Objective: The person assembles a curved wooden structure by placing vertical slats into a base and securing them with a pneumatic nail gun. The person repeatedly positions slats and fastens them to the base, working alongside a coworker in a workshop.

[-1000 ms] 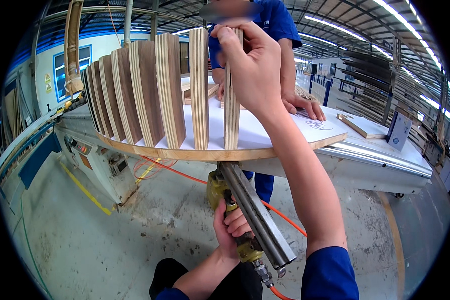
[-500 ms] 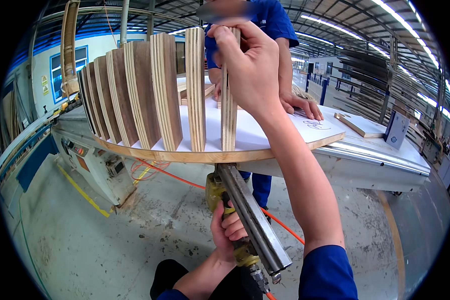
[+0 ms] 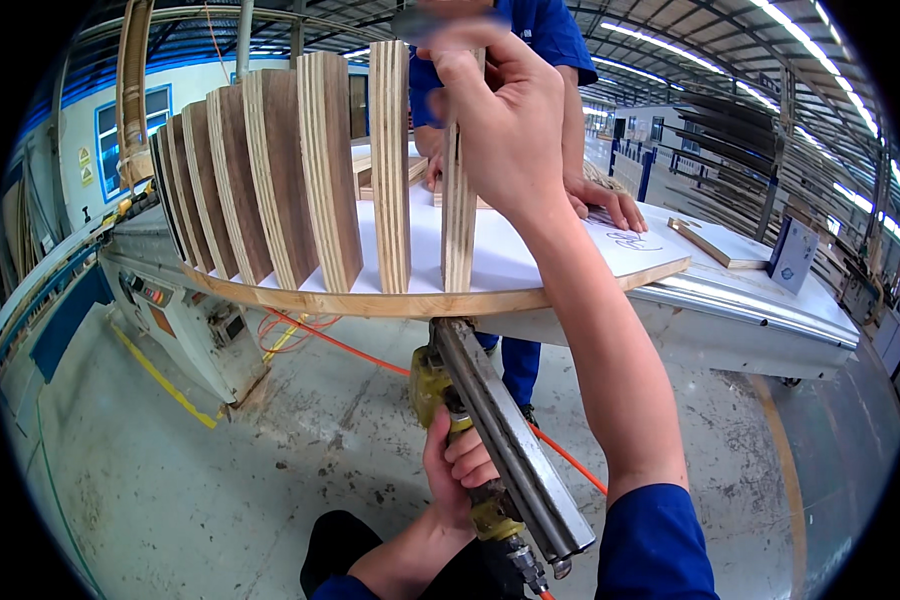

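My left hand (image 3: 460,465) is wrapped round the grip of a yellow and black pneumatic nail gun (image 3: 428,385). The gun's long metal magazine (image 3: 510,435) slants down to the right, and its nose meets the underside of a round-edged white board (image 3: 410,303). Above the board, my right hand (image 3: 510,125) grips the upper end of an upright plywood strip (image 3: 458,240) standing near the edge. Another plywood strip (image 3: 393,170) stands just left of it. Several more upright strips with brown faces (image 3: 285,170) follow the curved edge leftward.
Across the board stands a co-worker in blue (image 3: 555,40), one hand (image 3: 610,203) flat on the white surface. An orange air hose (image 3: 570,462) trails from the gun over the floor. A machine table (image 3: 740,325) supports the board; a wood-edged panel (image 3: 720,245) and a small box (image 3: 793,252) lie to the right.
The lower end of the nail gun has swung slightly right. The board and strips appear a little higher in view; both hands keep their grips.
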`<state>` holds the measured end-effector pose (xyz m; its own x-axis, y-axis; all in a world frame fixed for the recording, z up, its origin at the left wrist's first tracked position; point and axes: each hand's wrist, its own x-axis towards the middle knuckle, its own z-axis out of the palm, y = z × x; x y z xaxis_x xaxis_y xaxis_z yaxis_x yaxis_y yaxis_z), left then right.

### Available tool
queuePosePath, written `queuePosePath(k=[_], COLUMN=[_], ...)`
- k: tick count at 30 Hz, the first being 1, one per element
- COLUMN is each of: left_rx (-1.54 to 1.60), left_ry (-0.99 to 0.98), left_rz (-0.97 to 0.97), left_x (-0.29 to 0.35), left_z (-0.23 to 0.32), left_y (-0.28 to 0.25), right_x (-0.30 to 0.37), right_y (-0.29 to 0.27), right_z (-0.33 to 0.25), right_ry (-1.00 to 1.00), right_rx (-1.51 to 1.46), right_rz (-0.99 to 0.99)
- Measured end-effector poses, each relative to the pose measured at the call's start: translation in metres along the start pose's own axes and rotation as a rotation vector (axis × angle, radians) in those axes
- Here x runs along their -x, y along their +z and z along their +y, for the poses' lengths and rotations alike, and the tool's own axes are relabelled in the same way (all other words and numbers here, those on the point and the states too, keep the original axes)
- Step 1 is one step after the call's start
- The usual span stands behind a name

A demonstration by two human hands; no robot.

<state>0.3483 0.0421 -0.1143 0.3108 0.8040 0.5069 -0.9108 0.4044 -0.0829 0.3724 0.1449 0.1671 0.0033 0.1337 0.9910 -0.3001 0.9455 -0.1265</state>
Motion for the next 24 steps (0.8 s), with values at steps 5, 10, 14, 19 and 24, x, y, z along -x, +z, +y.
queuePosePath(k=[5,10,14,19,24], left_rx=[0.04,0.147,0.127,0.111,0.029], left_ry=[0.02,0.011,0.035,0.005,0.001], left_rz=[-0.005,0.002,-0.026,-0.007,-0.019], left_x=[0.0,-0.002,0.0,0.006,0.011], left_z=[-0.003,-0.006,-0.008,-0.009,-0.007], left_y=[0.001,0.011,0.008,0.013,0.004], right_x=[-0.002,-0.003,-0.004,-0.001,-0.002], right_y=[0.001,-0.001,0.0,0.002,0.004], right_z=[-0.001,0.001,0.003,-0.001,0.0], right_ry=[-0.03,-0.057,-0.074,0.004,-0.026], right_rx=[0.007,0.019,0.027,0.013,0.022], right_rz=[-0.029,-0.048,-0.044,-0.021,-0.028])
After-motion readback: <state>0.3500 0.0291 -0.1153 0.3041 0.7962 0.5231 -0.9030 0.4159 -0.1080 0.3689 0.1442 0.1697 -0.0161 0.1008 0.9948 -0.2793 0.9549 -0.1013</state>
